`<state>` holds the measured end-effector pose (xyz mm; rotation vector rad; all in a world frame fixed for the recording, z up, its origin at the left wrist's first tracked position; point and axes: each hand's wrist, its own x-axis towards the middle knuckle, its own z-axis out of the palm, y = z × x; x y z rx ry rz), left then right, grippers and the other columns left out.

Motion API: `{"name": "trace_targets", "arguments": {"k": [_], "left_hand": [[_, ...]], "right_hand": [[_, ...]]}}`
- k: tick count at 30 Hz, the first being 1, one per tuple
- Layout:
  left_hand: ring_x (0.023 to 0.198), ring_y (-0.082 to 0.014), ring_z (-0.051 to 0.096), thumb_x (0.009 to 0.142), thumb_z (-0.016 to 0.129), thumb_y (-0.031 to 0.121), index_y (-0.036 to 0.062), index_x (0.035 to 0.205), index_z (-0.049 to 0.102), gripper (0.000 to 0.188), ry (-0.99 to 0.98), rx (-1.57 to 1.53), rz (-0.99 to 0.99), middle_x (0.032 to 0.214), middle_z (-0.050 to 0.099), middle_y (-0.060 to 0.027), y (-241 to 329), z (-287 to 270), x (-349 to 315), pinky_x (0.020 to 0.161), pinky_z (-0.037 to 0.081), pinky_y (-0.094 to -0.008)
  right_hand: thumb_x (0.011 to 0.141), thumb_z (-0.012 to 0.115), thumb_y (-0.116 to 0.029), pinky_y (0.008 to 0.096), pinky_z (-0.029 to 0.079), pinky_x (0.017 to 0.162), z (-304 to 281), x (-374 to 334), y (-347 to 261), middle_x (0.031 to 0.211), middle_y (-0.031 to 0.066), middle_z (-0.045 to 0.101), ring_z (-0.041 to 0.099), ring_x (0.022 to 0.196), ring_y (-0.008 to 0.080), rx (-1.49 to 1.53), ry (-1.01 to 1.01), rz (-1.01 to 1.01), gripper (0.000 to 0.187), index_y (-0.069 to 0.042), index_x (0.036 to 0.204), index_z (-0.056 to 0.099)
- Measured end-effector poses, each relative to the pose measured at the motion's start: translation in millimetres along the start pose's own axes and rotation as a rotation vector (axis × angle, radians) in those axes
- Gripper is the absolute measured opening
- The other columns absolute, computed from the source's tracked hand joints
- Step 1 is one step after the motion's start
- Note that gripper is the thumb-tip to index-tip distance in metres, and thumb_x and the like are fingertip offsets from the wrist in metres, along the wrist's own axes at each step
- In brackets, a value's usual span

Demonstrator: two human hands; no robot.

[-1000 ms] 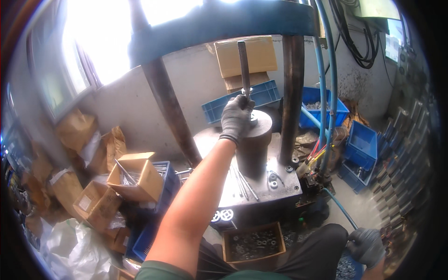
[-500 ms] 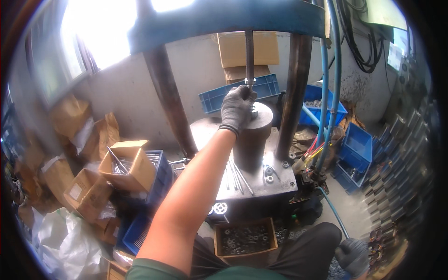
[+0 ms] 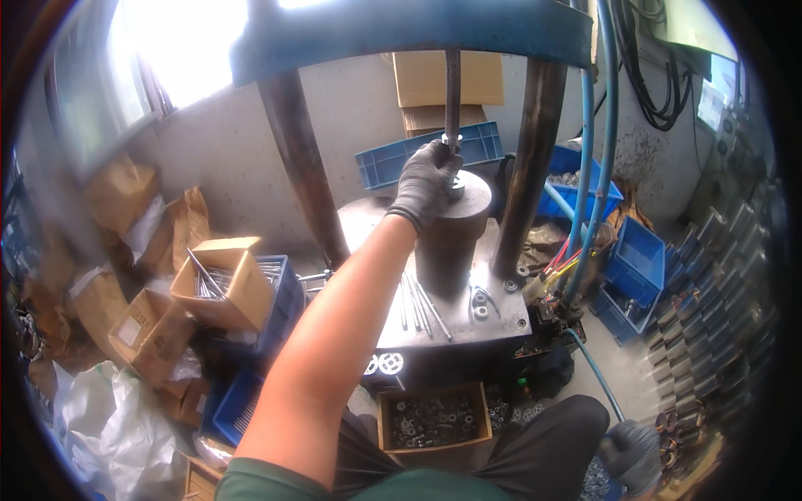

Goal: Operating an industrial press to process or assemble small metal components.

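My left hand (image 3: 428, 179), in a dark grey glove, reaches up to the lower end of the press's vertical ram (image 3: 452, 92). Its fingers are closed just below the pale collar (image 3: 451, 140) at the ram's tip; what they pinch is mostly hidden. Under that hand, a small dark ring (image 3: 457, 189) sits on top of a thick metal cylinder (image 3: 455, 242). At the lower right my gloved right hand (image 3: 631, 455) is closed round the end of a blue lever (image 3: 597, 376). Several thin metal rods (image 3: 424, 309) lie on the press's plate (image 3: 501, 321), beside small washers (image 3: 480, 312).
Dark steel columns (image 3: 305, 167) flank the cylinder under a blue crossbeam (image 3: 401, 33). An open box of small metal parts (image 3: 434, 447) stands below the plate. Cartons (image 3: 225, 288) and blue bins are at left; blue bins (image 3: 637, 259), hoses (image 3: 597, 167) and stacked metal pieces (image 3: 710, 309) at right.
The whole view has shifted slightly. My left hand stays at the ram's tip, and the gap between tip and cylinder looks a little smaller. My right hand keeps hold of the lever.
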<state>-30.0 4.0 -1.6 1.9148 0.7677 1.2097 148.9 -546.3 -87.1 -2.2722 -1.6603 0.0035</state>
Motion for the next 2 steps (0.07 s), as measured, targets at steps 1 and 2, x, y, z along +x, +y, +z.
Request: {"name": "trace_targets", "arguments": {"k": [1, 2], "left_hand": [[0.106, -0.0242, 0.071, 0.099, 0.071, 0.019, 0.0075, 0.126, 0.069, 0.030, -0.048, -0.050, -0.024, 0.120, 0.073, -0.0116, -1.5, -0.5, 0.5, 0.096, 0.054, -0.0386], [0.107, -0.0268, 0.071, 0.099, 0.071, 0.020, 0.0079, 0.126, 0.068, 0.029, -0.080, -0.108, -0.047, 0.123, 0.073, -0.0102, -2.5, -0.9, 0.8, 0.097, 0.054, -0.0405]], "right_hand": [[0.074, 0.076, -0.015, 0.0485, 0.051, 0.063, 3.7, 7.4, 5.1, 0.074, 0.0164, 0.066, 0.066, 0.066, 0.0371, 0.020, -0.014, 0.040, 0.012, -0.005, 0.077, 0.069], [0.074, 0.076, -0.015, 0.0485, 0.051, 0.063, 4.7, 6.6, 6.9, 0.074, 0.0164, 0.066, 0.066, 0.066, 0.0371, 0.041, 0.008, 0.021, 0.012, -0.005, 0.077, 0.069]]}}
